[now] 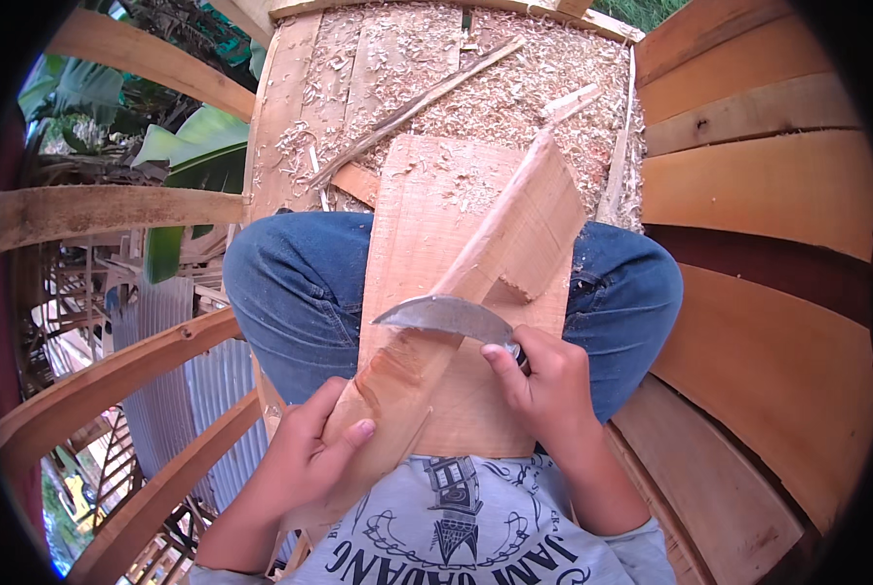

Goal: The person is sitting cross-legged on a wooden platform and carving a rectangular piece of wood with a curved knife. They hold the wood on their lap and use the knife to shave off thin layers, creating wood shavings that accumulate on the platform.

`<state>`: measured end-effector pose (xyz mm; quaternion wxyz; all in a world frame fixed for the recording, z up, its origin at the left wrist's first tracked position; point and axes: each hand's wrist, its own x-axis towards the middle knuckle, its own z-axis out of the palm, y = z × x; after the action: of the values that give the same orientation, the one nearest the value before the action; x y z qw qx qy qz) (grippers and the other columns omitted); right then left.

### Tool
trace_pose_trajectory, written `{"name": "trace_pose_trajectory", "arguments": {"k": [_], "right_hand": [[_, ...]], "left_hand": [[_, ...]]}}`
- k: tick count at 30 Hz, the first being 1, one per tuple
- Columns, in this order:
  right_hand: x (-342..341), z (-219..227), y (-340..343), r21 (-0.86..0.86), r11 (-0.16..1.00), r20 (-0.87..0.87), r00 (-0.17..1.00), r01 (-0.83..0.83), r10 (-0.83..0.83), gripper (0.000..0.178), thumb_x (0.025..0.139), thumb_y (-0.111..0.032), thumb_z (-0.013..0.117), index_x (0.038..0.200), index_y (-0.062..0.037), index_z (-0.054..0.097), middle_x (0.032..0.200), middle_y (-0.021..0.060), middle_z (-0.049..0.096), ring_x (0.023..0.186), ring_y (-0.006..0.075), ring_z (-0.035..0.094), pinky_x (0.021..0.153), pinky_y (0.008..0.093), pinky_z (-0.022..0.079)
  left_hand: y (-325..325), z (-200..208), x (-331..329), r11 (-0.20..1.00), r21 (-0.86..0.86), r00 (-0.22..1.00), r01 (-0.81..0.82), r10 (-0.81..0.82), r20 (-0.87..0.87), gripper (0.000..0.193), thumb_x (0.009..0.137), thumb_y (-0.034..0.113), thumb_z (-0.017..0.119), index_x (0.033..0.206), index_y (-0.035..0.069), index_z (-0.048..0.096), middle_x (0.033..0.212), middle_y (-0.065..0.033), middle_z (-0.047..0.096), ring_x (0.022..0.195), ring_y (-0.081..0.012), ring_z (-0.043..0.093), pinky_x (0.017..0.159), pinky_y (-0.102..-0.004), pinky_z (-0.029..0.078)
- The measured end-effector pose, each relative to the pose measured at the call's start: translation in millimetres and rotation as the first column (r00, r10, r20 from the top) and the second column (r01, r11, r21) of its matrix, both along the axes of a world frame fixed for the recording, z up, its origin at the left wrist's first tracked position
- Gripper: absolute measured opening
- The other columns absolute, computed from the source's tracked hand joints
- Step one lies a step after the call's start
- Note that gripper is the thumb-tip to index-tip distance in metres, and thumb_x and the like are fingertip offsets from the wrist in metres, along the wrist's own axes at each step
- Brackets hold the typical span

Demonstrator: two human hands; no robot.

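Note:
My right hand (545,382) is closed round the dark handle of a knife with a curved blade (446,314). The blade lies across a partly carved piece of wood (485,263), its tip pointing left. My left hand (321,436) grips the near end of that piece, thumb on top. The carved piece runs slantwise from my left hand up to the far right, widening into a flat part that ends in a narrow tip. Beneath it a flat board (412,210) rests across my lap, between my knees.
Wood shavings (495,78) cover the plank floor ahead, where a long thin stick (417,109) lies. Wooden rails (115,356) stand at the left, with leaves (202,146) and corrugated sheets (212,390) beyond. A plank wall (763,195) rises close on the right.

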<state>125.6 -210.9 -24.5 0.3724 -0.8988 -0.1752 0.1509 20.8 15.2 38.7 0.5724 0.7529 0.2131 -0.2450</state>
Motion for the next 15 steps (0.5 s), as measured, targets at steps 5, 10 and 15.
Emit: {"name": "trace_pose_trajectory", "arguments": {"k": [5, 10, 15], "right_hand": [[9.7, 4.6, 1.0, 0.015, 0.998, -0.019, 0.998, 0.059, -0.058, 0.034, 0.088, -0.034, 0.067, 0.079, -0.0013, 0.061, 0.063, 0.015, 0.06, 0.055, 0.0347, 0.061, 0.05, 0.0404, 0.048], [6.0, 8.2, 1.2, -0.131, 0.991, -0.001, 1.0, 0.019, -0.019, 0.04, 0.088, -0.04, 0.064, 0.074, -0.0023, 0.059, 0.061, 0.0145, 0.06, 0.054, 0.0329, 0.062, 0.049, 0.0394, 0.049], [10.5, -4.8, -8.4, -0.136, 0.987, 0.139, 0.988, 0.084, -0.065, 0.044, 0.086, -0.043, 0.066, 0.069, -0.0033, 0.057, 0.06, 0.013, 0.06, 0.052, 0.031, 0.062, 0.048, 0.0383, 0.048]], "left_hand": [[0.7, 1.6, 14.4, 1.0, -0.009, 1.0, 0.02, -0.02, 0.011, 0.023, 0.092, 0.014, 0.059, 0.109, -0.001, 0.056, 0.081, -0.0085, 0.064, 0.077, -0.0095, 0.06, 0.067, -0.0276, 0.047], [-2.7, 2.8, 15.7, 0.998, 0.025, 0.999, 0.054, -0.054, 0.006, 0.024, 0.093, 0.015, 0.059, 0.11, -0.002, 0.056, 0.083, -0.0085, 0.065, 0.078, -0.01, 0.06, 0.069, -0.0269, 0.048], [-8.5, 3.9, 10.3, 0.999, 0.033, 1.0, 0.026, -0.026, 0.0, 0.024, 0.093, 0.013, 0.059, 0.111, -0.003, 0.055, 0.085, -0.0088, 0.065, 0.08, -0.0092, 0.059, 0.069, -0.0262, 0.048]]}}
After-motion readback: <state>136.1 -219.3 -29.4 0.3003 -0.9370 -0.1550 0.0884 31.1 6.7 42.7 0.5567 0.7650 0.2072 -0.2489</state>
